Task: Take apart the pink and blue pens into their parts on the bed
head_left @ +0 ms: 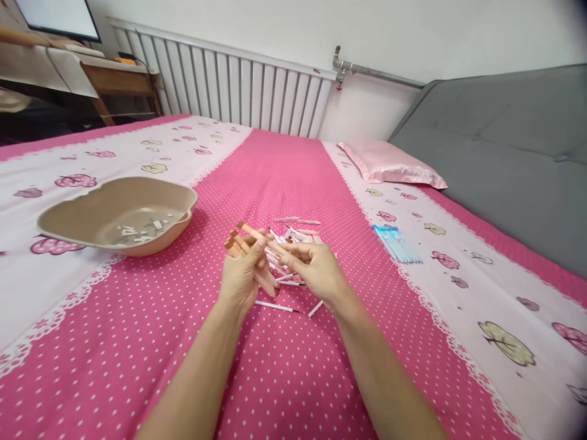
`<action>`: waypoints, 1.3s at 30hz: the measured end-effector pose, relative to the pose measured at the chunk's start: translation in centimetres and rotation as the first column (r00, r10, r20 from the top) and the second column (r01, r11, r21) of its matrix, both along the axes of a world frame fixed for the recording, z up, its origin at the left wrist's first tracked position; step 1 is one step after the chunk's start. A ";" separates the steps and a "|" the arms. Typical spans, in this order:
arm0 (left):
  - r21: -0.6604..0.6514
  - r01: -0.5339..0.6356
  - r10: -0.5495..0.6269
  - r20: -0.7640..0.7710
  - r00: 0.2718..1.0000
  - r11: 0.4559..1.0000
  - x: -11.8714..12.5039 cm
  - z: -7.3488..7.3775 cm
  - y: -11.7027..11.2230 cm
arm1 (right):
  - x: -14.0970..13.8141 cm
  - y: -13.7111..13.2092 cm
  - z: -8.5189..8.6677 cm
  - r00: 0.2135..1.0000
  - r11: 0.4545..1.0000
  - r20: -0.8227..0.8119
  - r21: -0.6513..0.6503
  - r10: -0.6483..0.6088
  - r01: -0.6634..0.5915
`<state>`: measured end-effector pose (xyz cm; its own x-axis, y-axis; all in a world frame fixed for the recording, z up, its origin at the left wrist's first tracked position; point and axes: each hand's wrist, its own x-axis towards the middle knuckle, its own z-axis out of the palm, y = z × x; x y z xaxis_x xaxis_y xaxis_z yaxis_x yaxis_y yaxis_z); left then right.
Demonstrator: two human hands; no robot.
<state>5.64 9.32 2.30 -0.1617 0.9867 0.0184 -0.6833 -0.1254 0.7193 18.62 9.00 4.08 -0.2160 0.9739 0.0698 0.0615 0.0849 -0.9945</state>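
Observation:
My left hand (241, 275) is wrapped round several peach pens (238, 245) with brown ends, which stick out above the fingers. Another peach pen (251, 232) slants across between the two hands. My right hand (316, 269) pinches its near end between thumb and fingers, while its far end rests by my left thumb. Below and behind the hands spreads a loose pile of pink and white pens (312, 235). One thin white stick with a dark tip (275, 306) lies apart, just below my left hand. My fingers hide part of the pile.
A beige basin (123, 208) with small white pieces inside stands at the left. Blue pens (398, 244) lie in a row at the right. A pink pillow (389, 164) lies near the grey headboard (504, 134). At the far left, someone's arm (22, 38) reaches over a desk.

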 end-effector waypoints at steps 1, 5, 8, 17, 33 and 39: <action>-0.001 0.033 -0.033 0.000 0.999 0.999 -0.1 0.0 -0.1 | 0.0 -0.1 0.2 0.998 0.997 -0.049 -0.062 0.038 -0.041; 0.004 0.172 -0.172 0.015 0.985 0.985 -0.2 0.3 -0.5 | 0.6 -0.3 0.8 0.948 0.932 -0.252 -0.253 0.194 -0.258; 0.029 0.239 -0.239 0.016 0.971 0.971 -0.2 0.5 -0.7 | 1.3 -0.1 0.7 0.875 0.854 -0.392 -0.312 0.283 -0.416; 0.041 0.221 -0.217 -0.088 0.972 0.974 -0.2 0.1 -0.6 | 0.8 -0.2 0.8 0.960 0.951 -0.174 -0.184 0.218 -0.249; 0.022 0.132 -0.134 0.076 0.988 0.991 -0.5 0.0 -0.1 | 0.0 -0.6 0.8 0.992 0.978 0.008 -0.166 0.126 -0.122; -0.019 0.133 -0.130 0.094 0.987 0.991 -0.4 0.2 -0.3 | 0.2 -0.3 0.4 0.981 0.999 0.191 0.034 -0.041 0.035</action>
